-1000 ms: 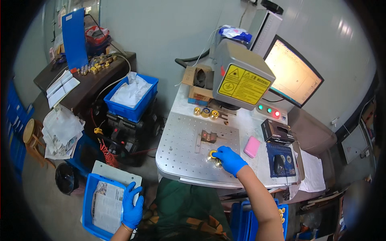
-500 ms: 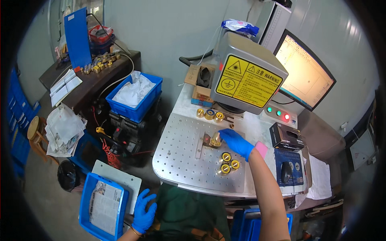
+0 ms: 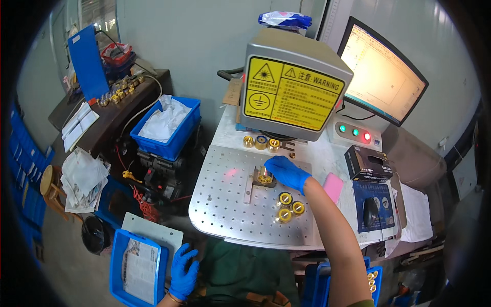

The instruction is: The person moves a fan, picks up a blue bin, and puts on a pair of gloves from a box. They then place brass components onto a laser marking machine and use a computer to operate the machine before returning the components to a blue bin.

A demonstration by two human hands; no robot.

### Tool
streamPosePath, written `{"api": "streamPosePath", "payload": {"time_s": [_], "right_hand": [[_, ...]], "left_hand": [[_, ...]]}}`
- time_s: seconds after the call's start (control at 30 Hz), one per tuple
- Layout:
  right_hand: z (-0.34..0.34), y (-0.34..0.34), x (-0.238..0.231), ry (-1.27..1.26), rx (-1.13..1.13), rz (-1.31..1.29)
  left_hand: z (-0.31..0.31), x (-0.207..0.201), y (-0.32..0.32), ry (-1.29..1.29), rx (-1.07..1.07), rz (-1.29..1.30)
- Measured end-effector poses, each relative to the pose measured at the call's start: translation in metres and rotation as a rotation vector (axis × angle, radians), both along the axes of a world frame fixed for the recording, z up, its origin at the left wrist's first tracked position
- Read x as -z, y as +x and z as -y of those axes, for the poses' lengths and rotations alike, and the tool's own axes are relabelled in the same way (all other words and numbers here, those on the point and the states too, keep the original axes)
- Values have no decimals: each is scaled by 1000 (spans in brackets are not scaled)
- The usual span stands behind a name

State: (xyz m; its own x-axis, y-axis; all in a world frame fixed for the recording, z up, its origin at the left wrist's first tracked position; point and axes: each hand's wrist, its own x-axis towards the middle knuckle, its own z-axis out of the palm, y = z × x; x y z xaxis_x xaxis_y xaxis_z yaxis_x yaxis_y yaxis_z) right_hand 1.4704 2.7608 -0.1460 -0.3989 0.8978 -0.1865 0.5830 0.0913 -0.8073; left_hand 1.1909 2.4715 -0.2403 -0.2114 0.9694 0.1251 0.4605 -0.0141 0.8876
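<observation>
My right hand [image 3: 289, 173], in a blue glove, pinches a brass fitting [image 3: 265, 177] with its fingertips. The fitting sits at a small dark block beside an upright metal strip [image 3: 249, 185] on the perforated metal plate [image 3: 220, 215]. Just nearer to me, three brass fittings [image 3: 285, 198] with yellow rims and dark rings stand in a cluster. My left hand [image 3: 183, 272], also gloved in blue, hangs low at the left with its fingers apart and nothing in it. A blue tray [image 3: 115, 271] lined with newspaper is next to it.
A grey machine head [image 3: 327, 56] with a yellow warning label overhangs the plate. Behind the plate stand three more brass fittings [image 3: 248, 141]. A pink pad [image 3: 333, 188], black box [image 3: 369, 163] and mouse [image 3: 370, 212] lie right, below a monitor [image 3: 386, 66].
My right hand has brought the brass fitting slightly left, against the block by the metal strip. A red light spot now shows on the plate. My view has shifted; the left hand stays much the same.
</observation>
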Motion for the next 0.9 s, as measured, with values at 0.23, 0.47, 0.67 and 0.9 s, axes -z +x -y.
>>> {"api": "streamPosePath", "payload": {"time_s": [0.23,0.47,0.67,0.9], "right_hand": [[-10,-5,3,249,-123,214],[-16,-8,5,297,-202,249],[-8,-1,13,49,-90,-5],[28,29,-21,362,433,155]], "left_hand": [[4,-3,-3,-22,-7,-37],[4,-3,-4,-7,9,-53],[0,-9,-3,-32,37,-44],[-4,-10,-10,4,117,-208]]}}
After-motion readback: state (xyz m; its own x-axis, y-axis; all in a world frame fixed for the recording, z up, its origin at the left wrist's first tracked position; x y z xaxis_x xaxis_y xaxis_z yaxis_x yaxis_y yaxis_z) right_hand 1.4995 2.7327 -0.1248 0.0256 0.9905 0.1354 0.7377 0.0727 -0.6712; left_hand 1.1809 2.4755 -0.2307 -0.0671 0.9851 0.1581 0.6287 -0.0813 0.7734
